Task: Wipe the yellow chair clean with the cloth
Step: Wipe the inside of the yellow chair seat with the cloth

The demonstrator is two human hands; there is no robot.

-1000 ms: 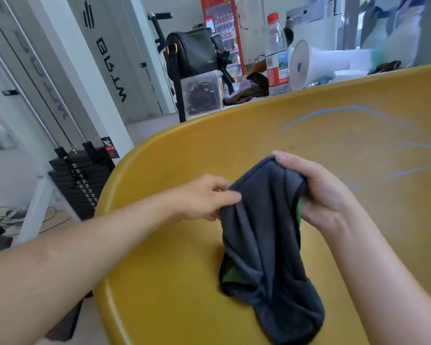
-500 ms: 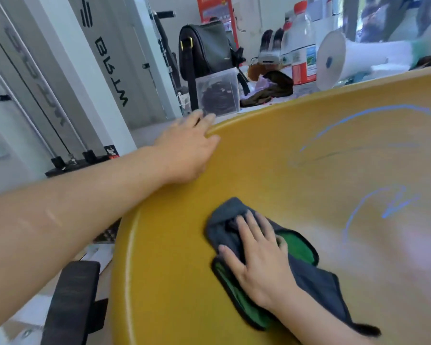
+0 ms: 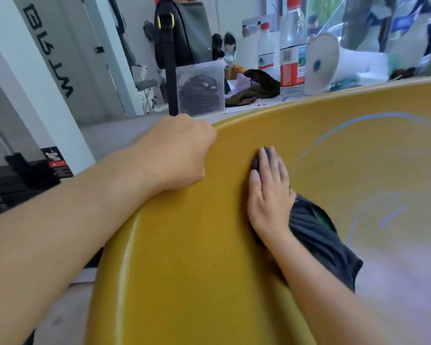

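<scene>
As left hand (image 3: 177, 153) clutches the scribbled yellow chair (image 3: 184, 270), flat right hand (image 3: 269, 195) presses cloth (image 3: 319, 240).

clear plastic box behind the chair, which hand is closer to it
Left. The left hand grips the yellow plastic chair at its rim, just in front of the clear plastic box. The right hand lies further down inside the seat, pressing the dark grey cloth flat.
</scene>
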